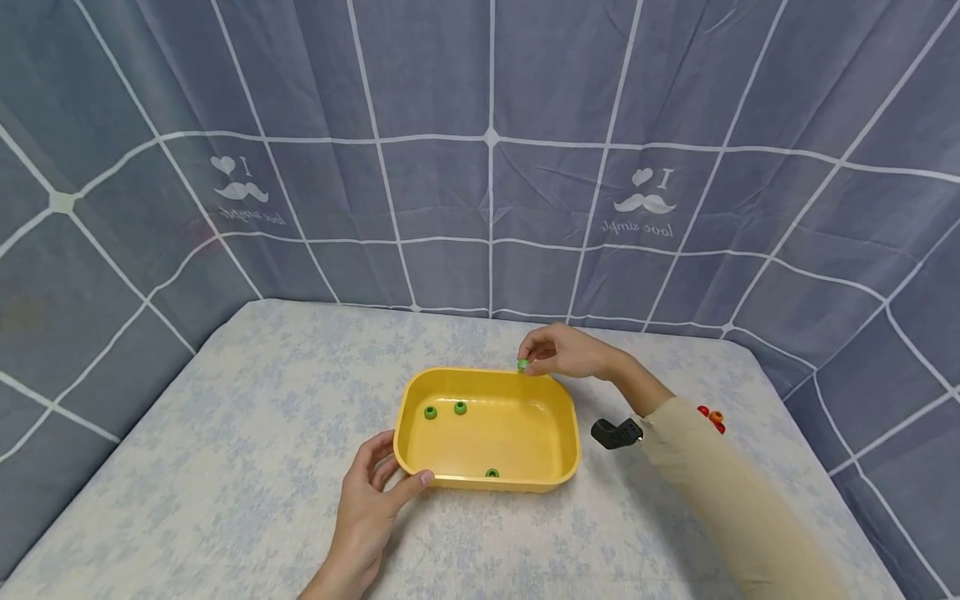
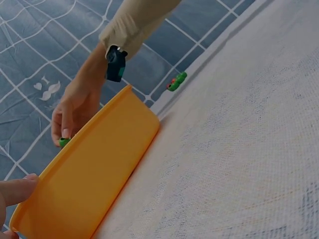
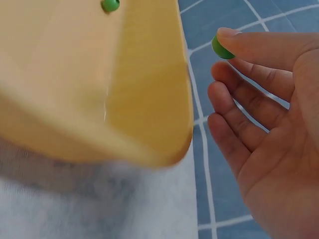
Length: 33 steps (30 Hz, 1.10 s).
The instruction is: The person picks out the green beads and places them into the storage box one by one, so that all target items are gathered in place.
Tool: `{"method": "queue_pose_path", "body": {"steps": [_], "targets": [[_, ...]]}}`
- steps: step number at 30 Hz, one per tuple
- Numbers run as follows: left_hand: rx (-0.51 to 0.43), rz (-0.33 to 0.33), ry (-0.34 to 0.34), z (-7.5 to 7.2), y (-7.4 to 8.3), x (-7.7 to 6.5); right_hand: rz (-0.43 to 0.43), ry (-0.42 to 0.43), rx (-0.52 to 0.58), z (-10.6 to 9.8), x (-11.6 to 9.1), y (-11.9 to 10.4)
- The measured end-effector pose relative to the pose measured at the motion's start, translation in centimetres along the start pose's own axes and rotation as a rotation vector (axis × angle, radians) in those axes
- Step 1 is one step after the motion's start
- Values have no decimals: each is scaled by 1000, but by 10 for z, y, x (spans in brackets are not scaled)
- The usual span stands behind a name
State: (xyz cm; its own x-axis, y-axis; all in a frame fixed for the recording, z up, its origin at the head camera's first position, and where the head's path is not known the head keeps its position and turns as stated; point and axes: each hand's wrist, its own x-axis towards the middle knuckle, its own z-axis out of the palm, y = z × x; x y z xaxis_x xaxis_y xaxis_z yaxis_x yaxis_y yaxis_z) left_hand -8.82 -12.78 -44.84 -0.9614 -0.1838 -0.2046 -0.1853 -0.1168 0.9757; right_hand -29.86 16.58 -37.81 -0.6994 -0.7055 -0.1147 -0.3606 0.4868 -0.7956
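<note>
A yellow plastic basin [image 1: 517, 485] rests on the table. My left hand [image 1: 366, 504] holds its front left corner, thumb over the rim and fingers along the outer side. My right hand [image 1: 576, 352] pinches a green bead [image 1: 522, 365] between thumb and forefinger, near the basin's far right rim. In the right wrist view that bead [image 3: 222, 48] sits under the thumb tip, the other fingers loosely bent and holding nothing. Inside the basin lie three green beads: one on the left [image 1: 430, 412], another beside it [image 1: 460, 407], a third by the front wall [image 1: 492, 472].
Red and orange beads [image 1: 716, 417] lie on the table at the right, partly behind my right sleeve. In the left wrist view, green and red beads [image 2: 177, 81] show there. A patterned cloth [image 1: 285, 417] covers the table. Blue-grey checked curtains [image 1: 450, 192] stand behind and at both sides.
</note>
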Motion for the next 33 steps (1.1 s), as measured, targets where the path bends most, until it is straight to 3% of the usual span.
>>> {"method": "queue_pose_path", "body": {"steps": [33], "targets": [[0, 19, -23, -1, -2, 0, -226, -106, -12, 44, 65, -46]]}}
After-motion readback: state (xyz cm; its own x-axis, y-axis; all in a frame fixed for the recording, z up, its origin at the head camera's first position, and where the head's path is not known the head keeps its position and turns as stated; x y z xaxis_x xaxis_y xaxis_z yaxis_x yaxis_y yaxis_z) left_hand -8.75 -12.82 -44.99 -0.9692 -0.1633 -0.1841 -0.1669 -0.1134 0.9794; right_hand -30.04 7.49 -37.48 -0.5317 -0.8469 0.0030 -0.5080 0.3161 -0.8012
